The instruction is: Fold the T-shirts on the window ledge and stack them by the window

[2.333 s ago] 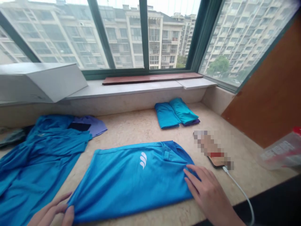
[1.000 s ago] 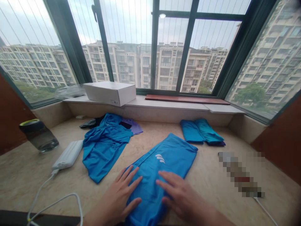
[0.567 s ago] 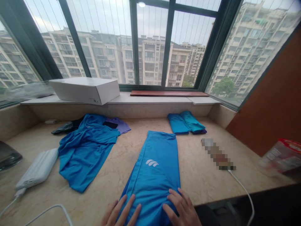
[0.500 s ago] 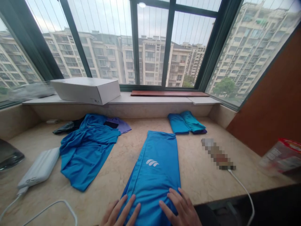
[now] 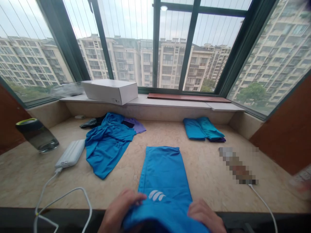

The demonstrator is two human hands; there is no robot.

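A blue garment (image 5: 165, 171) with a white three-stroke logo lies lengthwise near the middle of the counter, its near part raised and bent over at the front edge. My left hand (image 5: 121, 208) grips its left side beside the logo, fingers curled round the cloth. On the right side my right hand (image 5: 206, 215) holds the fabric with bent fingers. Another blue garment (image 5: 109, 142) lies loosely crumpled at the left, by a purple cloth (image 5: 138, 125). Two folded blue pieces (image 5: 194, 128) sit side by side at the back right.
A white power bank (image 5: 71, 154) with a looping cable and a dark bottle (image 5: 36, 136) stand at the left. A blurred-out phone-like object (image 5: 239, 166) with a cable lies at the right. A white box (image 5: 110, 91) rests on the sill (image 5: 170, 102).
Both hands went from lying spread on the cloth to gripping its sides. The garment's near part has been lifted and the logo sits nearer. The view has shifted left, showing the whole bottle.
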